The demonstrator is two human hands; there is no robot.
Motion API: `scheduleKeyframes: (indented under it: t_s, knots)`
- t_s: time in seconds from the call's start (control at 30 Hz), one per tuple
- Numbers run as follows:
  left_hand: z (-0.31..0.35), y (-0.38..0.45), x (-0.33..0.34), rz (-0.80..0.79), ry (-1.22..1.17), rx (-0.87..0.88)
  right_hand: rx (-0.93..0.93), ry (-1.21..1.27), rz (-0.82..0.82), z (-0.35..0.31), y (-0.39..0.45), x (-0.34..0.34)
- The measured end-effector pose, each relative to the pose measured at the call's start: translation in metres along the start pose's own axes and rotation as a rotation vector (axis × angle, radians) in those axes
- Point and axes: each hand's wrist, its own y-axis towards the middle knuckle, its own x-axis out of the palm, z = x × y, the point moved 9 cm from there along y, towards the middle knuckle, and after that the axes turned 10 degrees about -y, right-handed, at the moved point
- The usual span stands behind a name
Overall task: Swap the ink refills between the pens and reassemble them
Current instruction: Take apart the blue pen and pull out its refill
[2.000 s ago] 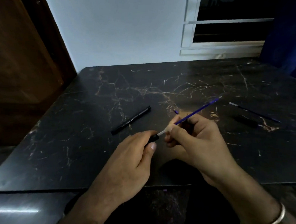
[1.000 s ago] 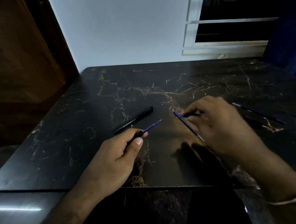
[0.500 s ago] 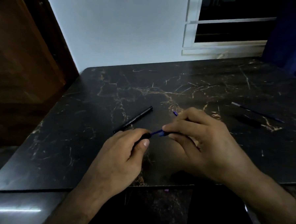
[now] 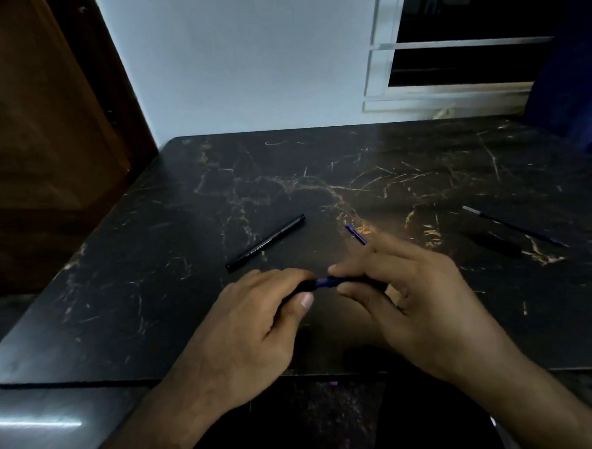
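The dark marble tabletop (image 4: 181, 287) carries the scattered parts of pens that are taken apart, so the job reads as somewhere in the middle: dismantling looks finished, reassembly is under way and far from complete.

Over the near middle of the tabletop, the two hands meet. The left hand (image 4: 248, 328) closes its grip around a short black pen piece (image 4: 303, 288), thumb pressed along its side. The right hand (image 4: 410, 299) pinches a blue refill (image 4: 327, 281) between thumb and forefinger, and the refill's near end sits at the mouth of the black piece. I judge this to be the refill being fed into that part; how deep it has gone cannot be told, since fingers cover the joint.

To the left and farther back lies a long black barrel (image 4: 266, 243), alone and untouched, well apart from both hands. It seems yet to be joined to anything.

At the far right lie a thin second refill (image 4: 514, 226) with a pale tip and, just beside it, a dark short piece (image 4: 497, 244), hard to make out in the dim light. These appear to be the other pen's parts, awaiting their turn.

A small blue sliver (image 4: 355, 233) pokes out just behind the right hand's knuckles; whether it is a refill or a barrel end, I cannot tell.
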Motion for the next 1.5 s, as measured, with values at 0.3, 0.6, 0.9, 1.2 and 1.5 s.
scheduleKeyframes:
  t_s: [0.3, 0.6, 0.9, 1.2, 1.5]
  knots:
    - [-0.009, 0.002, -0.005, 0.022, -0.028, -0.044, 0.101, -0.017, 0.024, 0.017, 0.001, -0.014]
    - [-0.008, 0.003, -0.005, 0.009, -0.114, -0.046, 0.198, -0.071, -0.048, 0.029, -0.003, -0.005]
    - [-0.007, 0.002, -0.002, -0.022, -0.031, -0.061, 0.143, 0.083, 0.061, 0.020, 0.000, -0.026]
    - [0.000, 0.000, -0.002, -0.019, -0.028, -0.045, 0.162, 0.122, 0.042, 0.020, 0.003, -0.017]
    - [-0.011, 0.002, -0.010, 0.014, -0.079, -0.084, 0.243, 0.157, 0.054, 0.040, -0.003, -0.038]
